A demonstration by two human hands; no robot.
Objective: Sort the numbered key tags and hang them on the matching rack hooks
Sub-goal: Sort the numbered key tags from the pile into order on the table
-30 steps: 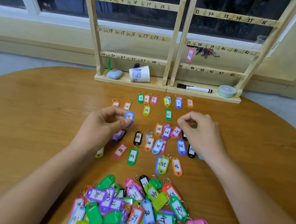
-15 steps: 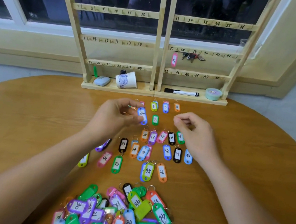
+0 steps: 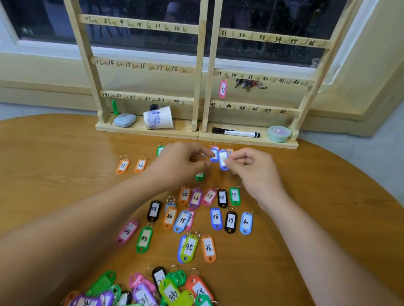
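Just in front of the wooden rack [image 3: 199, 88], my left hand [image 3: 179, 161] and my right hand [image 3: 253, 171] meet over the table. Between their fingertips is a blurred blue key tag [image 3: 223, 159]. My right fingers pinch its right side and my left fingertips pinch its left side. Its number cannot be read. Sorted tags lie in rows below the hands, among them 11 [image 3: 122, 165], 25 [image 3: 184, 195], 38 [image 3: 216, 218] and 46 [image 3: 208, 248]. A mixed pile of tags [image 3: 163, 302] lies at the near edge. On the rack, pink tag 37 [image 3: 223, 89] hangs at hook 37.
A bunch of keys [image 3: 249, 84] hangs near hooks 38 to 40. The rack base carries a tipped paper cup [image 3: 157, 120], a blue eraser-like object [image 3: 124, 120], a black marker [image 3: 235, 132] and a green tape roll [image 3: 278, 134]. The round wooden table [image 3: 37, 182] stands under a window.
My left hand carried the blue tag up and to the right toward the rack. My right hand came in to meet it and now pinches the tag too. The camera tilted up.
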